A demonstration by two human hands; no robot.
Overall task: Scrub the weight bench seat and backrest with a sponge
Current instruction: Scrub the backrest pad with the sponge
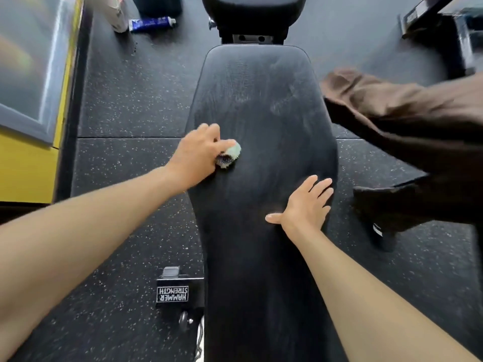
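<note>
Above the gym floor [125, 100], the backrest [261, 113] carries the sponge [231, 154] near its left edge, the left hand [196, 152] clamping its fingers round it to scrub, while the right hand [305, 202] lies flat, fingers spread, likely bracing.

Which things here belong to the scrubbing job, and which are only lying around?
For the job: sponge, gripped by the left hand; bench pad; right hand, flat on the pad.
Just lying about: blue tube and white bottle on the floor; yellow frame.
</note>
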